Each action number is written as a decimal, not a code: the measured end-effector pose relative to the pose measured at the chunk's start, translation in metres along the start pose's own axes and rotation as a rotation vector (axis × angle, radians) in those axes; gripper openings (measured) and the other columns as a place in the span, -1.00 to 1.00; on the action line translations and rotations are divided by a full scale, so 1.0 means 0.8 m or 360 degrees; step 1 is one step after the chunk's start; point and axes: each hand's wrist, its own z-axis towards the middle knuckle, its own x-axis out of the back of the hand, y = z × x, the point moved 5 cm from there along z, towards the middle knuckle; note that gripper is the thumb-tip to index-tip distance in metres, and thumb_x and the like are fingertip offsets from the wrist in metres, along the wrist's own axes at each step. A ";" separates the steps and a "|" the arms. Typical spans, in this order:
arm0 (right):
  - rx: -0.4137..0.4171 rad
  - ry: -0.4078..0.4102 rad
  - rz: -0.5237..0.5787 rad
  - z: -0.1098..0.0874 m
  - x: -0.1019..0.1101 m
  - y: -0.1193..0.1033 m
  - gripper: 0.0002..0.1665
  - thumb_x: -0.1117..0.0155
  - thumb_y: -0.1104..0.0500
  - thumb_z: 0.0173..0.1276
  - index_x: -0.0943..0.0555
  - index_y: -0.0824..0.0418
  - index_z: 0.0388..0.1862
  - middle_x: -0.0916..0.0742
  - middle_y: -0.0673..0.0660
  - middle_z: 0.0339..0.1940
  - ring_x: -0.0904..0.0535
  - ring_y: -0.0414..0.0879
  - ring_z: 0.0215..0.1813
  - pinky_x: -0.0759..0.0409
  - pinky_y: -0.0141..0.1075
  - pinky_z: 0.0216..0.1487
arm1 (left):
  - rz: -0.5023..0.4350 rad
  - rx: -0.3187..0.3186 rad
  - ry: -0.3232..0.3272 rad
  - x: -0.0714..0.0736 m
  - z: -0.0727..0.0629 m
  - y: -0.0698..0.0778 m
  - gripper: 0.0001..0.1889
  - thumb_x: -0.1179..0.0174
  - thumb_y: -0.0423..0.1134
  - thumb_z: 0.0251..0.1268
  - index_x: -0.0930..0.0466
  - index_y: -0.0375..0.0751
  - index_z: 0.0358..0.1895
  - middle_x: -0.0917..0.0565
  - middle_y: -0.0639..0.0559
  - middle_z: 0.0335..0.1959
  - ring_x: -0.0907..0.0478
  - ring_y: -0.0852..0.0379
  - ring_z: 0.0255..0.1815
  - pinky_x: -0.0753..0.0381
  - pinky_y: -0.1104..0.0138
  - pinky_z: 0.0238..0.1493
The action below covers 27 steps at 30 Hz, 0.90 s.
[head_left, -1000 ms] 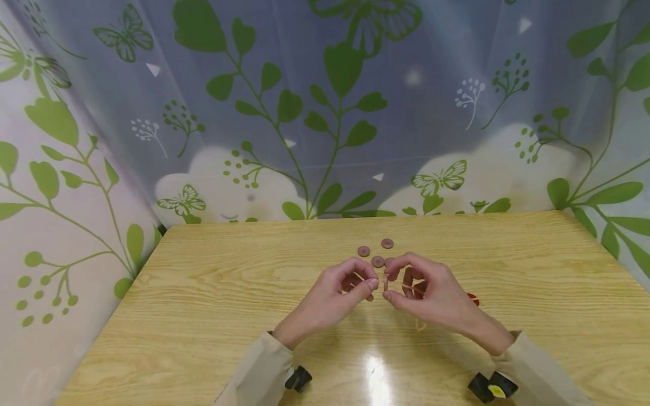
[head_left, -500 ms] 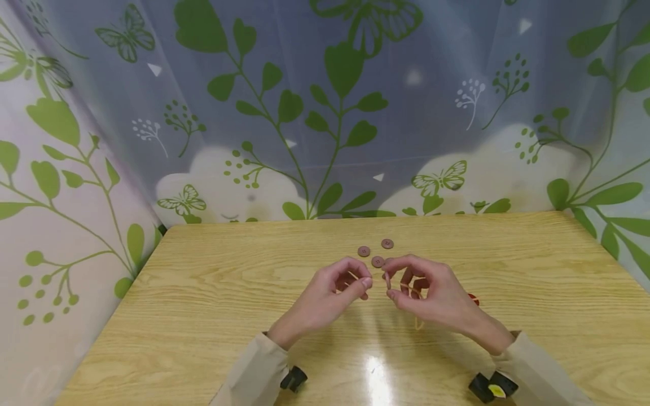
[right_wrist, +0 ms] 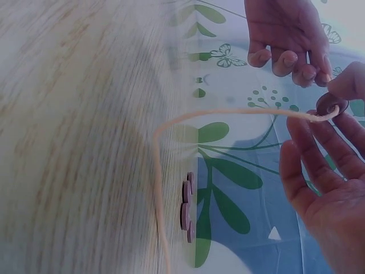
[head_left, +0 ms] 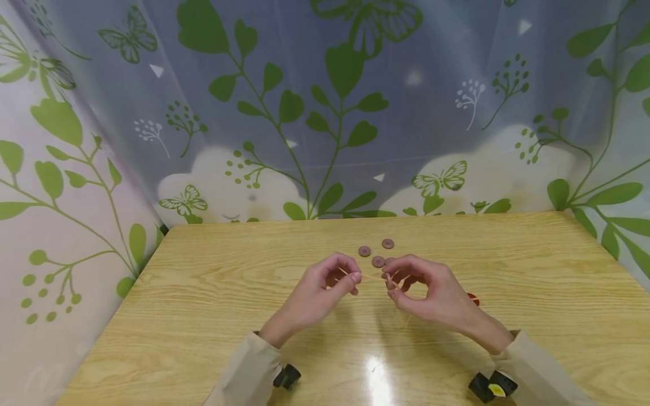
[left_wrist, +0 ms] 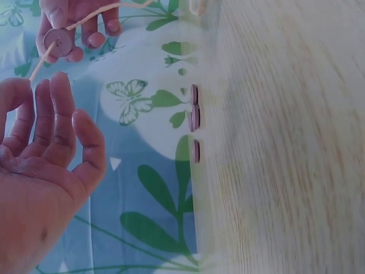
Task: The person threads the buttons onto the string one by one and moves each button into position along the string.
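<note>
One brown button (left_wrist: 64,47) threaded on a pale cord (right_wrist: 228,111), held clear of the table (head_left: 203,282).
Pinched at the rim by thumb and fingertips of the right hand (head_left: 439,299), with the cord nipped by thumb and finger of the left hand (head_left: 320,294), to the near side of loose matching buttons (head_left: 364,251) towards the table's far edge. Could slide off the cord if let go or tugged with no stopping knot; hard to tell of one on the trailing end. Round, flat and dull, with small central holes.
</note>
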 end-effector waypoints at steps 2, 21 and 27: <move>0.0003 0.0000 -0.0004 0.000 0.000 0.000 -0.57 -0.39 0.46 0.24 -0.66 0.10 0.03 -0.77 0.00 -0.13 -0.70 -0.22 -0.23 -0.73 -0.32 -0.19 | 0.0008 0.0007 0.0012 0.002 0.000 -0.001 -0.89 -0.14 -0.27 0.54 -0.57 -0.20 -0.03 -0.66 -0.18 -0.11 -0.70 -0.05 -0.20 -0.64 0.33 -0.26; 0.0021 0.0018 -0.0041 -0.001 0.004 -0.003 -0.61 -0.40 0.43 0.26 -0.66 0.12 0.02 -0.77 0.01 -0.13 -0.67 -0.28 -0.20 -0.71 -0.35 -0.19 | 0.0006 0.0020 0.0072 0.017 -0.006 -0.003 -0.91 -0.12 -0.29 0.55 -0.56 -0.18 -0.03 -0.65 -0.26 -0.10 -0.70 -0.18 -0.16 -0.51 0.43 -0.36; 0.0000 0.0018 -0.0030 -0.002 0.005 -0.002 -0.59 -0.41 0.45 0.25 -0.66 0.11 0.02 -0.76 -0.02 -0.13 -0.68 -0.27 -0.20 -0.71 -0.35 -0.19 | 0.0002 0.0052 0.0092 0.022 -0.007 -0.005 -0.91 -0.11 -0.29 0.55 -0.56 -0.17 -0.03 -0.65 -0.19 -0.11 -0.70 -0.18 -0.14 -0.52 0.42 -0.34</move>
